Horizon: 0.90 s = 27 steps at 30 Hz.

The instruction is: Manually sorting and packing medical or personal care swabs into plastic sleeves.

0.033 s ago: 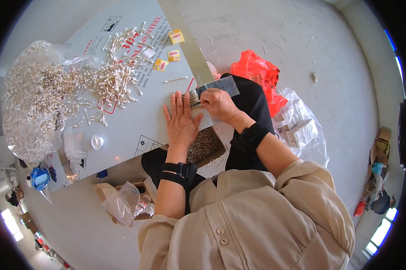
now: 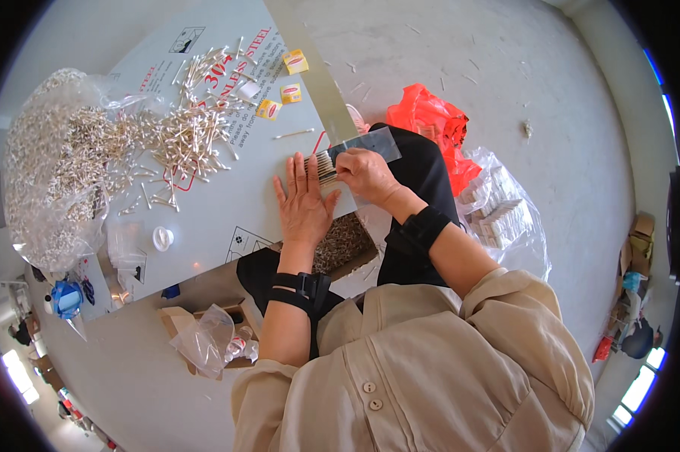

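My left hand (image 2: 304, 203) lies flat near the table's right edge, its fingers outstretched beside and partly over a neat row of cotton swabs (image 2: 326, 166). Against the other end of that row, my right hand (image 2: 366, 172) is closed, fingers pinched on a small clear plastic bag (image 2: 385, 143) that sticks out past the table edge. The fingertips hide just where the bag and the swabs meet. One loose swab (image 2: 293, 134) lies a little beyond my left fingers. Farther left spreads a heap of loose cotton swabs (image 2: 193, 143).
A large clear bag full of swabs (image 2: 42, 166) sits at the table's left. Small yellow boxes (image 2: 291, 93) and a round white lid (image 2: 162, 238) rest on the tabletop. Right of my leg are a red plastic bag (image 2: 430, 113) and a clear bag of white packs (image 2: 502, 215).
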{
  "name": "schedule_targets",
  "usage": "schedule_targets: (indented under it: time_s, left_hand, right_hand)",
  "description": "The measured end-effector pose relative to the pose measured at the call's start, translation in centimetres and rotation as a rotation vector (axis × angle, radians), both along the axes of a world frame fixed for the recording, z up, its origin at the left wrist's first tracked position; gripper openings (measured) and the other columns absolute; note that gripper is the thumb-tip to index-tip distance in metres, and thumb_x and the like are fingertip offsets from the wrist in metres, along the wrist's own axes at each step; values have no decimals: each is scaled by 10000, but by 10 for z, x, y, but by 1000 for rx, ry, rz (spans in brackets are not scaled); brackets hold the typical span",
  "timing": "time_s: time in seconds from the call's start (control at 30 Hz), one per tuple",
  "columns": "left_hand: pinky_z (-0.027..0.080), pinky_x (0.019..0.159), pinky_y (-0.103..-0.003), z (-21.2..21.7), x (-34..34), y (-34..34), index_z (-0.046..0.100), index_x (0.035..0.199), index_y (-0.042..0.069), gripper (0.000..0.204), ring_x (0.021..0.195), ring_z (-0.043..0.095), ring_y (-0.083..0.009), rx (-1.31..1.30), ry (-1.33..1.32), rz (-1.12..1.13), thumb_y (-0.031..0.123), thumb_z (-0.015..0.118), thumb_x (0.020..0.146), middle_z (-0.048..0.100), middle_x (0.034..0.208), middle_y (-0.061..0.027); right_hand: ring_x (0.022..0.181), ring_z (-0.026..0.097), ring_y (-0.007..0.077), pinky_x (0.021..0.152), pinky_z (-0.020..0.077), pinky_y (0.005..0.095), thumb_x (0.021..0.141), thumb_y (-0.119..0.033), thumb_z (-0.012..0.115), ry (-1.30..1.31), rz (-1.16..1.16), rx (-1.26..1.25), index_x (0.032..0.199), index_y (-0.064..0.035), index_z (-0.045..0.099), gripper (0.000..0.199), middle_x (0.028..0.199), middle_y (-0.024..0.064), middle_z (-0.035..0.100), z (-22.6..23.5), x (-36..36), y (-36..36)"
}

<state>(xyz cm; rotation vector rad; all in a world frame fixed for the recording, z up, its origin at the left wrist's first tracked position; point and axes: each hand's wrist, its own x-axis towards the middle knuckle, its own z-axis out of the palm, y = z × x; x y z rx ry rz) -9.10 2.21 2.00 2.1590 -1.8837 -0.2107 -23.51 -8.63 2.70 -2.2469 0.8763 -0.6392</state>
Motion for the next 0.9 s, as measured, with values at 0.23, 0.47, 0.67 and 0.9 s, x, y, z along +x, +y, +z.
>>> schedule_targets:
  time_s: [0.23,0.47,0.67,0.9]
  left_hand:
    - [91,1178,-567,0,0,0,228,1533,101,796,1490,149,-318,29,-2,6,502,538,920,186,1601,-157]
    - [86,1179,-566,-1,0,0,223,1534,100,788,1491,144,-319,26,4,4,486,540,924,184,1602,-157]
    - [83,1177,-569,1,1,0,209,1540,100,754,1491,137,-328,40,12,-2,458,509,948,175,1602,-162]
    - [76,1179,-565,4,-1,0,204,1540,81,754,1492,129,-332,60,11,-6,433,515,949,170,1603,-167]
  right_hand:
    - [781,629,358,676,501,436,721,-87,684,-25,91,93,745,-41,584,113,778,128,615,9,-10,-5]
    - [758,616,353,663,500,416,719,-79,720,17,93,-8,799,-25,575,174,757,130,589,2,-10,-1]
    - [831,619,401,699,500,472,740,-99,708,60,-7,119,857,-29,556,205,861,163,617,1,-1,5]
    - [1099,591,303,927,489,376,868,-109,656,-409,-279,253,1218,-21,541,379,1239,154,543,-8,12,29]
